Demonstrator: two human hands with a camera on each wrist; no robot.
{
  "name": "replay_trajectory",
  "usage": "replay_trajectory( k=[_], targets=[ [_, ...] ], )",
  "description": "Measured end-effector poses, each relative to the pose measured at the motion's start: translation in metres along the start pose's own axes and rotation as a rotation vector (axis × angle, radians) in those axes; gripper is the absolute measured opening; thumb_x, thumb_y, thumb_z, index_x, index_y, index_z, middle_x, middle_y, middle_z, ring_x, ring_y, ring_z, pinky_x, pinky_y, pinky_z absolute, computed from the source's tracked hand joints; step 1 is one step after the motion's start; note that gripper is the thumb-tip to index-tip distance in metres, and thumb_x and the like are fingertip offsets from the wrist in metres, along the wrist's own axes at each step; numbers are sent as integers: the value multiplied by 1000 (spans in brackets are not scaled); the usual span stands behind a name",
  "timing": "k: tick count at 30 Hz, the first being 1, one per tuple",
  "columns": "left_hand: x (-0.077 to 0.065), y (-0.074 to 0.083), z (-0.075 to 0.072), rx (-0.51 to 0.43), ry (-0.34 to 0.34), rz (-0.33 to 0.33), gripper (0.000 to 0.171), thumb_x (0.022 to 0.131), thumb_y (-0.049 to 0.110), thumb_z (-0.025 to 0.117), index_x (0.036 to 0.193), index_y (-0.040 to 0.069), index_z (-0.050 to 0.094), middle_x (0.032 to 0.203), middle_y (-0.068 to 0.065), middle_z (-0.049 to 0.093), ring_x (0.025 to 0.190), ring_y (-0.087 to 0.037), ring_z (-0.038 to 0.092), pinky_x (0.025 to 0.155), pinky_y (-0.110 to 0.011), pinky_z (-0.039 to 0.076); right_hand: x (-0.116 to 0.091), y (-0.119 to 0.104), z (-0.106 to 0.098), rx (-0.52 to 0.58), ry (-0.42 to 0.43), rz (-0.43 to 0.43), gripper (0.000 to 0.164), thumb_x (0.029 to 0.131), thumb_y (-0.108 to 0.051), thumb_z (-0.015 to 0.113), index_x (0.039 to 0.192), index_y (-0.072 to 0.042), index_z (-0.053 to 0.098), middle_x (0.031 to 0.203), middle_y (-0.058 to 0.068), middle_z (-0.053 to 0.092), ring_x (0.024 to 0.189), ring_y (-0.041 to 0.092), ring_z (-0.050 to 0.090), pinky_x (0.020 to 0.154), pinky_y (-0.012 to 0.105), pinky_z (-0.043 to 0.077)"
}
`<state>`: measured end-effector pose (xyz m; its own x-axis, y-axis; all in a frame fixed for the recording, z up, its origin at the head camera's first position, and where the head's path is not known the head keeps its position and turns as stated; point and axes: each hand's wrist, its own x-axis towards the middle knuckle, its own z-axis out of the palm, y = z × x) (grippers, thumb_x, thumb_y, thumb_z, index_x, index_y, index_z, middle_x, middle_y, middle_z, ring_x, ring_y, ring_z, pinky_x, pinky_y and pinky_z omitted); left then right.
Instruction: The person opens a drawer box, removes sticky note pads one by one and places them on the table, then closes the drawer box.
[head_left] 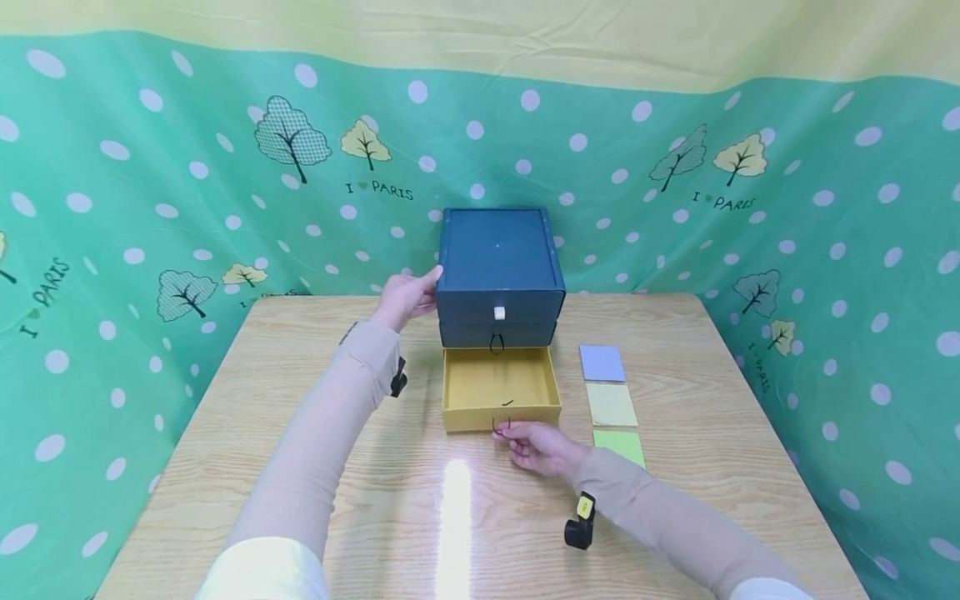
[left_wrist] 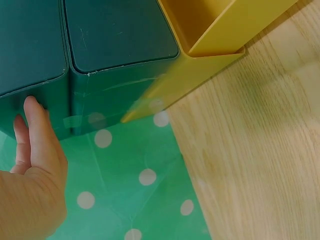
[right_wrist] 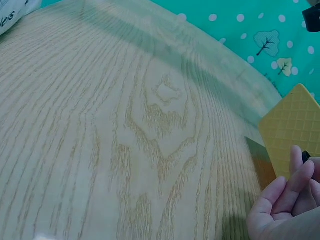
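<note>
A dark blue drawer unit (head_left: 495, 246) stands at the back of the table, with a white knob (head_left: 499, 313) and a black loop (head_left: 497, 342) on its front. The bottom yellow drawer (head_left: 465, 419) is pulled out and holds nothing visible. My left hand (head_left: 407, 297) rests against the unit's left side; in the left wrist view its fingers (left_wrist: 37, 115) lie fairly straight on that wall. At the drawer's front my right hand (head_left: 542, 447) pinches its black cord loop (head_left: 494, 427). The right wrist view cuts off part of this hand (right_wrist: 290, 200).
Right of the drawer lies a column of paper squares: violet-blue (head_left: 602, 363), cream (head_left: 611, 405) and green (head_left: 620, 447). The right forearm partly covers the green one. A green dotted curtain (head_left: 637, 183) hangs behind and beside the wooden table (head_left: 697, 500).
</note>
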<state>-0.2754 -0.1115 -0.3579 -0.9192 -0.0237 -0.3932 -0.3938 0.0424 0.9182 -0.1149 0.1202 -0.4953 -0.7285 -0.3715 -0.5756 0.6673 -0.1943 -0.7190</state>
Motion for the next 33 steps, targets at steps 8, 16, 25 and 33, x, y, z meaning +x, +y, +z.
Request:
replay_trajectory(
  k=[8, 16, 25, 33],
  targets=[
    [-1, 0, 0, 3, 0, -3, 76, 91, 36, 62, 146, -1, 26, 127, -21, 58, 109, -25, 61, 94, -31, 53, 7, -1, 3, 33, 26, -5, 30, 95, -7, 50, 123, 2, 52, 96, 0, 70, 82, 7, 50, 81, 22, 43],
    [0, -1, 0, -7, 1, 4, 69, 91, 35, 62, 141, -4, 35, 124, -21, 58, 98, -21, 63, 93, -31, 54, 13, -2, 3, 37, 63, -16, 29, 95, -6, 49, 122, 3, 52, 93, 1, 71, 79, 7, 51, 79, 21, 45],
    [-1, -1, 0, -2, -1, 1, 71, 90, 37, 63, 142, -3, 34, 125, -21, 58, 103, -22, 62, 94, -31, 54, 21, -4, 3, 46, 85, -19, 36, 95, -6, 50, 128, 5, 47, 95, 2, 71, 79, 7, 50, 80, 21, 45],
    [0, -1, -1, -9, 5, 4, 76, 90, 36, 63, 146, -2, 28, 125, -21, 58, 101, -21, 63, 93, -30, 54, 23, -6, 2, 41, 82, -30, 32, 95, -6, 49, 126, 4, 49, 94, 1, 70, 80, 7, 51, 81, 22, 45]
  ],
)
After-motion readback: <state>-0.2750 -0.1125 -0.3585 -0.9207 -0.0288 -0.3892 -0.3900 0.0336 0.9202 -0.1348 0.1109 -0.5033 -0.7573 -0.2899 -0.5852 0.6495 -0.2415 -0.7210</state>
